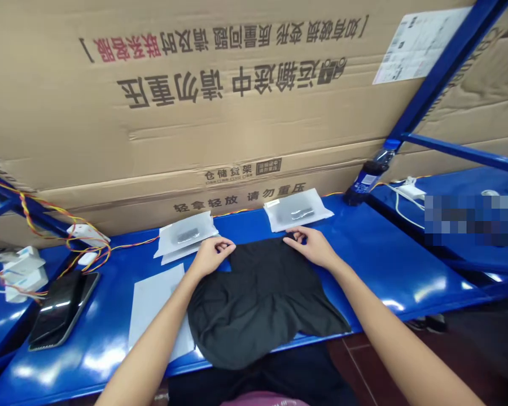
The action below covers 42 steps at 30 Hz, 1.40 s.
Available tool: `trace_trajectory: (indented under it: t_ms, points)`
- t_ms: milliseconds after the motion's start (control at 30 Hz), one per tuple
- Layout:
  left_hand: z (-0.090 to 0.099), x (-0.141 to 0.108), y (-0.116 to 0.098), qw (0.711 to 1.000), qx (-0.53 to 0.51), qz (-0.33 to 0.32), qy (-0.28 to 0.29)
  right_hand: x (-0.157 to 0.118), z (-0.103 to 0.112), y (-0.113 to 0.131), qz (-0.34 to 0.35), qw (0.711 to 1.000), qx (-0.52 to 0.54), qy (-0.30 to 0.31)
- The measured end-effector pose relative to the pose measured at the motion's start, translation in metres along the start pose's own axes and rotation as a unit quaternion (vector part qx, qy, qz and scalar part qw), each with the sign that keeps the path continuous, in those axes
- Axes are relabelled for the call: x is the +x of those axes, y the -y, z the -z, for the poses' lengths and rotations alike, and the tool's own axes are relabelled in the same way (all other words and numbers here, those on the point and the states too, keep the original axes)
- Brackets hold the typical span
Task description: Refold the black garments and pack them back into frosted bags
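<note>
Spread black cloth over near edge of blue shelf. Pinched far left corner with left hand; touched far right corner with right hand, could not tell whether gripping. Seemingly was straightening; next called for even tension between corners.

Head view — forward, down, near cloth

Cloth on shelf; packets behind; bottle right, seemingly touching post.

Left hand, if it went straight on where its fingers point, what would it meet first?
Probably the right hand, across the black cloth, though depth is hard to judge here.
</note>
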<state>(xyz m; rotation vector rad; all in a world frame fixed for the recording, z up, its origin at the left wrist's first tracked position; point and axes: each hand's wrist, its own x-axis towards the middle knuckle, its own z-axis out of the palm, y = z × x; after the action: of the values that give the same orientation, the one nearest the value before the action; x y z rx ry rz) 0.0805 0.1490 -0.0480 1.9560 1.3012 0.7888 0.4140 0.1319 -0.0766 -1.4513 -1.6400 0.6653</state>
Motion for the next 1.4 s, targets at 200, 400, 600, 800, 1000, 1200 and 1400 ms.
trace_trajectory:
  t_ms: [200, 400, 600, 800, 1000, 1200, 1400]
  points:
    - [0.001, -0.004, 0.006, 1.000, -0.005, 0.008, 0.008, -0.006, 0.003, -0.005, -0.010, 1.000, 0.005, 0.003]
    - [0.007, 0.004, -0.003, 1.000, 0.001, -0.004, 0.024, -0.001, 0.004, 0.004, -0.015, 0.999, 0.035, -0.004]
    - [0.033, 0.001, -0.046, 0.998, 0.023, -0.041, 0.036, -0.010, 0.038, 0.028, 0.001, 0.997, 0.074, -0.006]
    - [0.020, -0.056, -0.051, 0.973, 0.150, -0.167, 0.051, -0.060, 0.057, 0.024, 0.053, 0.998, 0.027, 0.020]
    - [0.001, -0.088, -0.043, 0.946, 0.223, -0.225, 0.068, -0.086, 0.050, 0.008, 0.132, 0.985, -0.090, 0.065]
    - [0.001, -0.151, -0.063, 0.912, 0.277, -0.301, -0.002, -0.144, 0.061, 0.023, 0.172, 0.956, -0.175, 0.161]
    - [-0.009, -0.204, -0.049, 0.875, 0.307, -0.365, -0.081, -0.196, 0.063, -0.004, 0.241, 0.946, -0.163, 0.144]
